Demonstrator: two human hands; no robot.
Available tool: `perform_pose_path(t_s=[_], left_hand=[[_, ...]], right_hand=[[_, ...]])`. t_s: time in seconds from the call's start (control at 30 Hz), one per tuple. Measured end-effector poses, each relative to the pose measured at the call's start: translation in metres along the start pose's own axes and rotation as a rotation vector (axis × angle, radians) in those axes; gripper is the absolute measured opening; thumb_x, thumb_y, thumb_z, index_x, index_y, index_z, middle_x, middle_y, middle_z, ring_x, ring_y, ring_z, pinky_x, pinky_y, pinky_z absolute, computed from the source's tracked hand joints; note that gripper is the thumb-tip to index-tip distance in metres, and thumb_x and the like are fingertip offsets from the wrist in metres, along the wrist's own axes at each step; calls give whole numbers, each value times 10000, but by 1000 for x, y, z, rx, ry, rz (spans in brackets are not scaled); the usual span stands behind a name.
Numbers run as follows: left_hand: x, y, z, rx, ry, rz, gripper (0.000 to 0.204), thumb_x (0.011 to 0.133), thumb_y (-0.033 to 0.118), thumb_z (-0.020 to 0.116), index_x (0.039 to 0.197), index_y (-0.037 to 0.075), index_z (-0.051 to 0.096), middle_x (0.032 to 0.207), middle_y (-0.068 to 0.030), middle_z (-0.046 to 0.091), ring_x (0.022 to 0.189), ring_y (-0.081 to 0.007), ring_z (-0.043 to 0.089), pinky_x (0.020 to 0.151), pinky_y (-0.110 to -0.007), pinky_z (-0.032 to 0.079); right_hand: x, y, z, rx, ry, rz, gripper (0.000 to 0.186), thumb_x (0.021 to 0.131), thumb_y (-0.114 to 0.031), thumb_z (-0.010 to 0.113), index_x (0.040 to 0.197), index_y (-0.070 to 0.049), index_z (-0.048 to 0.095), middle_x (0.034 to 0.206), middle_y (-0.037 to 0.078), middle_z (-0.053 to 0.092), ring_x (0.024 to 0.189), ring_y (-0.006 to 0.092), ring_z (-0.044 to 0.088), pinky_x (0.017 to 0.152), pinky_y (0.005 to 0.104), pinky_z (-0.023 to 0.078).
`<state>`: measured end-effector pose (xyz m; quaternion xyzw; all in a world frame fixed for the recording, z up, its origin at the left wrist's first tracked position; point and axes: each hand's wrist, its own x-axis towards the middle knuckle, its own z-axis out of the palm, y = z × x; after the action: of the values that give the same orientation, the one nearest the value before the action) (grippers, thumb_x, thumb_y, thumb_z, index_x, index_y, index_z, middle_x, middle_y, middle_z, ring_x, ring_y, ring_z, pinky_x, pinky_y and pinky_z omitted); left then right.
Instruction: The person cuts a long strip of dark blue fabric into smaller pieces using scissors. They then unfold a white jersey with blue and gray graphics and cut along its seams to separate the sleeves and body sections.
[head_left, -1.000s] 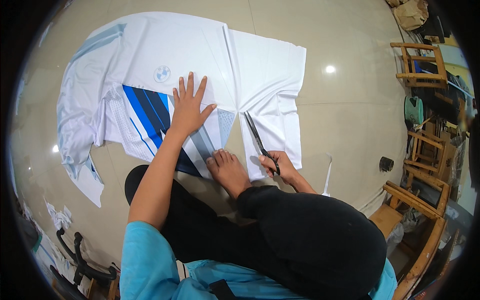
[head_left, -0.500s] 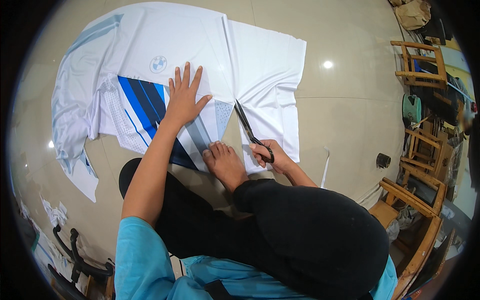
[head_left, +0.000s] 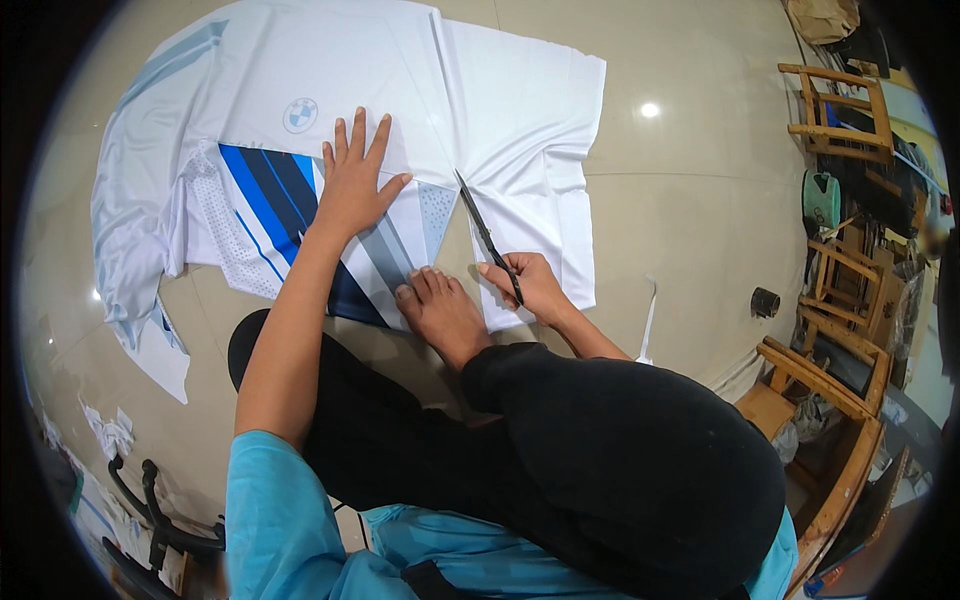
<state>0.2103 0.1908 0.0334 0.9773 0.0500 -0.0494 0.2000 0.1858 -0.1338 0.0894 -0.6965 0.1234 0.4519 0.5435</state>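
A large white fabric sheet lies spread and partly wrinkled on the floor. Blue, dark and grey stripes run across its printed section. My left hand rests flat on the fabric, its fingers spread. In my right hand is a pair of black scissors. The slim blades point up and left, with their tip at the cut between the printed section and the white part on the right. My bare foot presses on the lower edge of the printed section.
Wooden stools and frames line the right side. A small dark cylinder and a thin white strip lie on the tiled floor. White scraps and a black chair base are at lower left.
The whole view has shifted slightly. The scissors' tip reaches a little farther up the fabric, and the blades look closer together. My left hand and foot keep their places on the fabric.
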Motion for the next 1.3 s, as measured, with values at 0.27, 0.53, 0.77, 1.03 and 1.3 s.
perform_pose_path(t_s=[0.27, 0.53, 0.77, 1.03, 1.3], left_hand=[[-1, -4, 3, 14, 28, 27, 939, 997, 453, 753, 1765, 191, 279, 1814, -279, 161, 1646, -589, 128, 1292, -735, 182], [0, -2, 1, 9, -1, 0, 937, 997, 462, 759, 1763, 195, 289, 1823, -266, 142, 1668, -552, 88, 1307, -727, 147], [-1, -2, 0, 19, -5, -10, 940, 998, 469, 758, 1763, 189, 290, 1826, -258, 142, 1669, -549, 84, 1309, -725, 144], [1, -5, -1, 24, -7, -41, 1021, 965, 502, 786, 1768, 162, 254, 1832, -251, 118, 1673, -542, 72, 1308, -730, 142], [1, -7, -2, 24, -15, -85, 1092, 928, 545, 812, 1771, 162, 235, 1836, -245, 99, 1678, -535, 43, 1309, -734, 131]], right_hand=[[3, 5, 3, -6, 19, -18, 501, 954, -311, 887, 642, -62, 585, 532, 30, 556, 437, 102, 490, 432, 286, 355], [5, 6, 3, -96, 51, -14, 516, 948, -304, 893, 623, -60, 575, 528, 27, 550, 432, 100, 483, 425, 295, 344], [6, 6, 4, -125, 39, -25, 521, 948, -296, 891, 619, -57, 565, 532, 29, 549, 435, 98, 483, 427, 304, 346], [7, -1, 5, -33, 15, -14, 506, 933, -311, 898, 625, -69, 577, 528, 29, 555, 427, 102, 493, 427, 288, 350], [17, -9, 6, -36, 1, -4, 491, 927, -321, 899, 640, -78, 583, 525, 29, 556, 423, 102, 492, 422, 279, 349]])
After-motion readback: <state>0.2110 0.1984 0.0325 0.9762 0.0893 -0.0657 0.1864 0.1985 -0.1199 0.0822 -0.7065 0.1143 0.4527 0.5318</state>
